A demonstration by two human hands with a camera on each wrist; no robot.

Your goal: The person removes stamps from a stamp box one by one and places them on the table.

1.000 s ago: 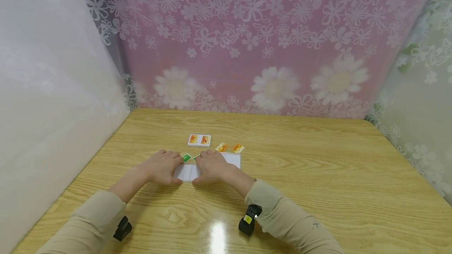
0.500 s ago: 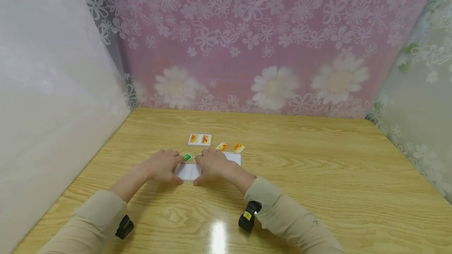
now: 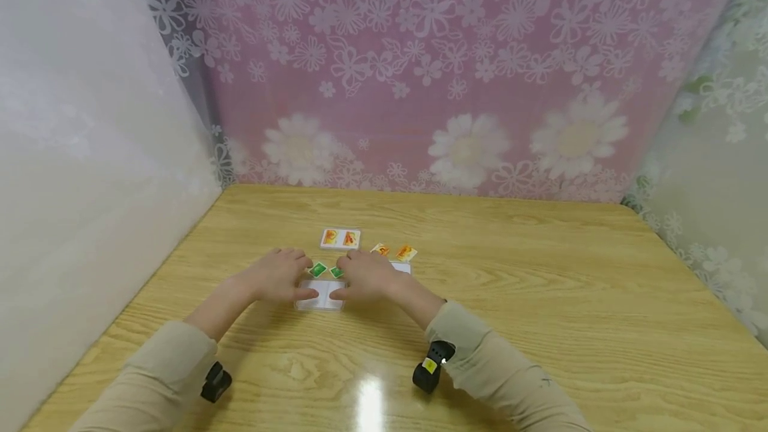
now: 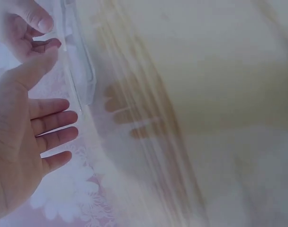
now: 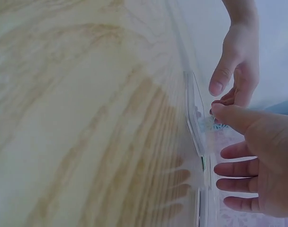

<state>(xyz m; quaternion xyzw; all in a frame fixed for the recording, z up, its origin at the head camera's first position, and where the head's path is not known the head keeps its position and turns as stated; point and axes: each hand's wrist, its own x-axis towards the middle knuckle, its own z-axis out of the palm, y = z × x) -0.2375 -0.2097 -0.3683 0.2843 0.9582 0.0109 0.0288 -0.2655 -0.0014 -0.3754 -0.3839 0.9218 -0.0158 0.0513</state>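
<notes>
A flat, clear-edged case with a white two-part inside [image 3: 321,303] lies on the table between my hands. My left hand [image 3: 276,277] hovers at its left end, fingers extended and thumb over the case. Opposite it, my right hand [image 3: 369,277] hangs over the right end, its thumb pointing inward. Both wrist views show straight fingers holding nothing, with the case [image 4: 82,66] edge-on beyond the thumbs. Two small green-and-white cards, one on the left [image 3: 317,269] and one on the right [image 3: 337,273], lie just behind the case.
Farther back sits a similar case holding two orange pictures [image 3: 340,239]. Two loose orange cards, one partly covered [image 3: 380,249] and one in full view [image 3: 406,253], lie right of it. Another white case [image 3: 402,267] is mostly hidden behind my right hand. Curtains border the wooden table [image 3: 510,272].
My hands have let go of the white case's ends and risen slightly, the right one shifting a little right. The case stays on the table; more of the right green card shows.
</notes>
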